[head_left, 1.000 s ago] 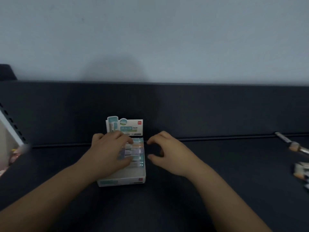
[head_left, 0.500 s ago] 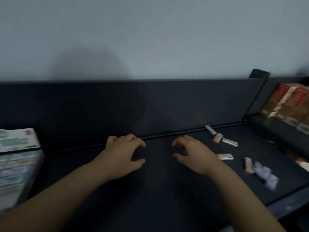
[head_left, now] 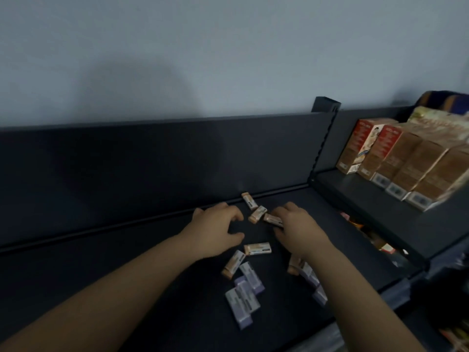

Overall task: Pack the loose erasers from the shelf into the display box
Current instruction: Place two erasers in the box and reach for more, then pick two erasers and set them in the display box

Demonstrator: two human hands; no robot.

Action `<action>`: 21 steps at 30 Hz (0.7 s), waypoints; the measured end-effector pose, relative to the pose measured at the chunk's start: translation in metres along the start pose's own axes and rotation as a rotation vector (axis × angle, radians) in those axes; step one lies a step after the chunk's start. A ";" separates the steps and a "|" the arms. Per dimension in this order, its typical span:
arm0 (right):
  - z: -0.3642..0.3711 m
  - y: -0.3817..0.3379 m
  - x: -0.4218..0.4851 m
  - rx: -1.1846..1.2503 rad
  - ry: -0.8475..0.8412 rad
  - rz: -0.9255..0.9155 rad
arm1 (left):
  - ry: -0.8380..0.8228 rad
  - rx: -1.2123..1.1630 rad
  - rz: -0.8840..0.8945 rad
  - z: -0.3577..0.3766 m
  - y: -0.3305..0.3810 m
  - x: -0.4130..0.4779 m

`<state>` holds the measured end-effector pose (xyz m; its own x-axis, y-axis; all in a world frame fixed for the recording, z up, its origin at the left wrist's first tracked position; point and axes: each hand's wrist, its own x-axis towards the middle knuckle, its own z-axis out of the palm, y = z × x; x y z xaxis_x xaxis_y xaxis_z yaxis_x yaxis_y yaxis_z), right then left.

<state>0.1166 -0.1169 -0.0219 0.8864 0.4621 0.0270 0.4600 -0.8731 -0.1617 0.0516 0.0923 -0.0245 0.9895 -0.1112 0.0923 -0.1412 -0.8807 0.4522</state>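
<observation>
Dark shelf [head_left: 121,265]; loose erasers [head_left: 257,248] scattered over its right half, from rear edge to near the front edge. Orange-sleeved pieces: one at the rear edge, two just in front of it, two more mid-shelf between the forearms. Purple erasers [head_left: 247,295]: cluster toward the front edge, touching one another; further pieces partly hidden under the right forearm. Left hand [head_left: 218,229]: just left of the rear group, fingers loosely curled, holding nothing. Right hand [head_left: 299,231]: fingertips on the end of an orange eraser [head_left: 272,219]; whether it is grasped cannot be told. Adjoining shelf to the right: row of brown cartons [head_left: 406,161].
</observation>
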 end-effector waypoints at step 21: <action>0.001 0.036 0.002 -0.007 -0.072 -0.276 | -0.149 0.269 0.029 0.014 -0.002 0.026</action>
<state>0.1351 -0.1475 -0.0289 0.7219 0.6920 -0.0008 0.6840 -0.7137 -0.1512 0.0785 0.0851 -0.0355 0.9816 -0.1872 -0.0381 -0.1762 -0.9641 0.1985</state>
